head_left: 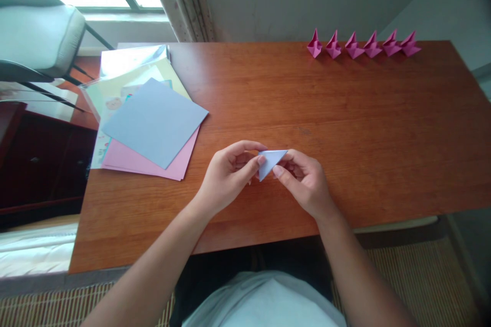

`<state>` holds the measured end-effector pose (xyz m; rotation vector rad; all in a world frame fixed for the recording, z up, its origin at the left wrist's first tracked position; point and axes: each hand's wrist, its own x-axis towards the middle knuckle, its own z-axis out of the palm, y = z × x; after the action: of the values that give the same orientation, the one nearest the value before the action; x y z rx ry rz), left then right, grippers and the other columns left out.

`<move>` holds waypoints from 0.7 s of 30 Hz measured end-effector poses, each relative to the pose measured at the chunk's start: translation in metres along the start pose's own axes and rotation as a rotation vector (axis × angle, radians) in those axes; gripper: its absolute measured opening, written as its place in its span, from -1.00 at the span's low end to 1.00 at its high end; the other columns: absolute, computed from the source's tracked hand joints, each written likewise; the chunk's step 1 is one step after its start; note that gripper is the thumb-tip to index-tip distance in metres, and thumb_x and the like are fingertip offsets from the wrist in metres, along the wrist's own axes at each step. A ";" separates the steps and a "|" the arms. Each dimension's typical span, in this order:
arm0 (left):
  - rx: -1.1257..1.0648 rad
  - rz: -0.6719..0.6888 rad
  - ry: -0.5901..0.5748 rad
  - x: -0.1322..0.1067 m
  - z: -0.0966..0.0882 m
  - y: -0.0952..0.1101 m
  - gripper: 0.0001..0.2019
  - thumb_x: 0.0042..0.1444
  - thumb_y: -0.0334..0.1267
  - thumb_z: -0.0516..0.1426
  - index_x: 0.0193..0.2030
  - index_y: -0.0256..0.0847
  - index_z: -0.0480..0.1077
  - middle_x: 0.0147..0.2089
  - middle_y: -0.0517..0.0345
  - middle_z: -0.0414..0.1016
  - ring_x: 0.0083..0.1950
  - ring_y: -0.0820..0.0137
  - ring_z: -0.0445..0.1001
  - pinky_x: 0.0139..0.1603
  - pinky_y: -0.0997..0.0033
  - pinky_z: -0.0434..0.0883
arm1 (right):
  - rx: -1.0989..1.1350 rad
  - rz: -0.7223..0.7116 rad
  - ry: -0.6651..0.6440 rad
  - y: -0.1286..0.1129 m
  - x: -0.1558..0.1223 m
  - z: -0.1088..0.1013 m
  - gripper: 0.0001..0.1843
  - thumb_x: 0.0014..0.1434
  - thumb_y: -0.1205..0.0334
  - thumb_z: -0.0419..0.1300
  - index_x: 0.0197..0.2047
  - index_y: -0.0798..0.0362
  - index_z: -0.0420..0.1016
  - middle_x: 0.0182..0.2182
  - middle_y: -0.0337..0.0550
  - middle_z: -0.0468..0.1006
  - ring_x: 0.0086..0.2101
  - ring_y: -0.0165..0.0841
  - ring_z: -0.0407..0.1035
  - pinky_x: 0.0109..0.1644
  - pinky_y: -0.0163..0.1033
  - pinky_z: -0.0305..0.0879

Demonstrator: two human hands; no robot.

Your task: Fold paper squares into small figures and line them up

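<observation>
A small piece of light blue origami paper [271,160], folded into a triangle, is held up over the front part of the table. My left hand [230,173] pinches its left side, with the thumb on the near face. From the other side, my right hand [305,179] grips its right edge between thumb and fingers. The fingertips behind the paper are partly hidden. The triangle's long straight edge faces the top, and one point hangs down between my thumbs.
The wooden table [245,92] carries a row of several pink folded origami figures [353,47] along its far right edge. At the left, a blue paper sheet [155,120] lies over pink paper [153,162] and clear packets [134,56]. A chair [38,30] stands beyond the left edge.
</observation>
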<state>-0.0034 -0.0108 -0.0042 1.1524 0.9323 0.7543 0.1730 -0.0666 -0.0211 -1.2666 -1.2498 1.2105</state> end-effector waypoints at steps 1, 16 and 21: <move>0.005 0.006 0.000 0.000 0.000 0.000 -0.73 0.20 -0.19 0.30 -0.06 -0.32 0.49 -0.46 0.21 0.54 -0.53 0.56 0.41 -0.53 0.63 0.37 | -0.002 0.000 0.002 0.000 0.000 0.000 -0.91 0.31 0.22 0.23 -0.17 -0.04 0.57 -0.29 -0.21 0.60 -0.30 -0.32 0.50 -0.20 -0.23 0.41; 0.211 0.167 0.058 -0.003 0.002 -0.011 -0.78 0.26 -0.26 0.22 0.01 -0.27 0.50 -0.28 0.09 0.66 -0.34 0.45 0.61 -0.34 0.57 0.54 | -0.089 -0.012 0.136 0.007 0.005 0.005 -0.89 0.29 0.29 0.19 -0.16 -0.01 0.54 -0.26 -0.18 0.62 -0.29 -0.32 0.50 -0.19 -0.23 0.42; 0.375 0.218 0.101 -0.003 0.001 -0.014 -0.74 0.30 -0.27 0.17 0.07 -0.26 0.53 -0.27 0.09 0.66 -0.35 0.43 0.62 -0.27 0.51 0.57 | -0.209 -0.021 0.160 0.009 0.006 0.007 -0.89 0.26 0.30 0.18 -0.18 0.00 0.54 -0.29 -0.17 0.62 -0.33 -0.33 0.49 -0.25 -0.25 0.40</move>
<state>-0.0031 -0.0174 -0.0174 1.5747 1.0737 0.8409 0.1664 -0.0608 -0.0306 -1.4679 -1.2929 0.9616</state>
